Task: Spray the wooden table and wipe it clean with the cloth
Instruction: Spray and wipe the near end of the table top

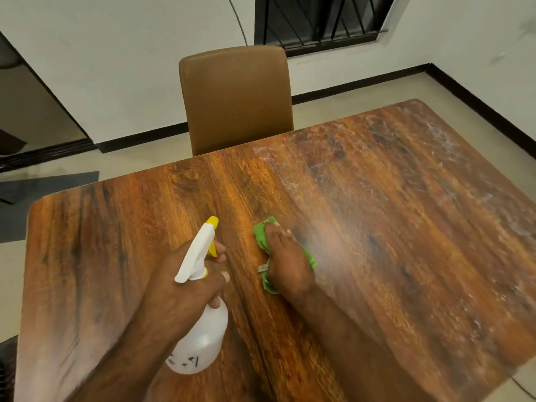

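Near the lower middle of the frame, the fingers [220, 252] of the left hand [185, 288] were curled round the neck of the spray bottle [203, 338], with the foremost one hooked over the yellow trigger [212, 250], apparently so a squeeze could follow without any regrip. That hand held the bottle tilted, its yellow nozzle [213, 220] aimed up-frame and away from the body, which would send mist onto the wood ahead rather than onto the sleeve or cloth. Just to the right, the right hand [285, 261] lay with its fingers [275, 230] spread and fairly flat on the green cloth [260, 237], pressing it down rather than clutching it; the cloth was bunched beneath the palm, green edges showing at the fingertips and near the wrist, probably to give a thick pad for rubbing. Both hands worked over the wooden table [362, 285], which filled most of the frame. Its left half looked glossy and clear, while whitish residue [435, 152] streaked the upper right, so I judged the wiping roughly half done, with the dirtier area lying well apart from the cloth. Beyond the far edge, at upper centre, stood a brown chair [236, 97], and a barred window [319, 18] sat at the top.
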Demonstrator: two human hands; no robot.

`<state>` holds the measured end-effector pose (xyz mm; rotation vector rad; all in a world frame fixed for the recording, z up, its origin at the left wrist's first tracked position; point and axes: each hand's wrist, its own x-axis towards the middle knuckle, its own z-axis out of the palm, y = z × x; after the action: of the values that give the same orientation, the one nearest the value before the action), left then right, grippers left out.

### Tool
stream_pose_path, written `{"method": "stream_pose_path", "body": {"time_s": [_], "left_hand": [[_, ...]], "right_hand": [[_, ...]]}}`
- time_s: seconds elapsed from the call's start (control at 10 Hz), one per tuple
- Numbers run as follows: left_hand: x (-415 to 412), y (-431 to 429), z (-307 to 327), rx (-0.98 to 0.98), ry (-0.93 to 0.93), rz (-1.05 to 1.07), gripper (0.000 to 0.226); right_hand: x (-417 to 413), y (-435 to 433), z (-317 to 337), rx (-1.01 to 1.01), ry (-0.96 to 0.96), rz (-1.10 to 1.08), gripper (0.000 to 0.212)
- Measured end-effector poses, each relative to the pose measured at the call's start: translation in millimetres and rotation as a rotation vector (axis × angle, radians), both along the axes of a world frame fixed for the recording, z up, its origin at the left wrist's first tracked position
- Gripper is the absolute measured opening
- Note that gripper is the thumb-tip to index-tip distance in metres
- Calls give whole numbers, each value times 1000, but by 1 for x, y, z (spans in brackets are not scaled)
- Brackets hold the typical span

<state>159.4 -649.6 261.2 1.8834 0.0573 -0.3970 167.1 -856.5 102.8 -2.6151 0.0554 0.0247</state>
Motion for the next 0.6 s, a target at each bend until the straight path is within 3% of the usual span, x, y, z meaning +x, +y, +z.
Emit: {"method": "stream_pose_path", "body": {"time_s": [0.2, 0.3, 0.5, 0.6], "left_hand": [[-22, 1, 4, 2, -32, -46, 27], [-32, 4, 3, 16, -7, -40, 26], [-54, 0, 8, -18, 8, -62, 25], [-66, 1, 13, 1, 7, -103, 23]], "right_hand": [[4, -60, 4, -73, 107, -226, 92], [-22, -37, 6, -21, 118, -228, 97], [-76, -22, 7, -14, 20, -61, 80], [-73, -51, -1, -42, 101, -166, 85]]}}
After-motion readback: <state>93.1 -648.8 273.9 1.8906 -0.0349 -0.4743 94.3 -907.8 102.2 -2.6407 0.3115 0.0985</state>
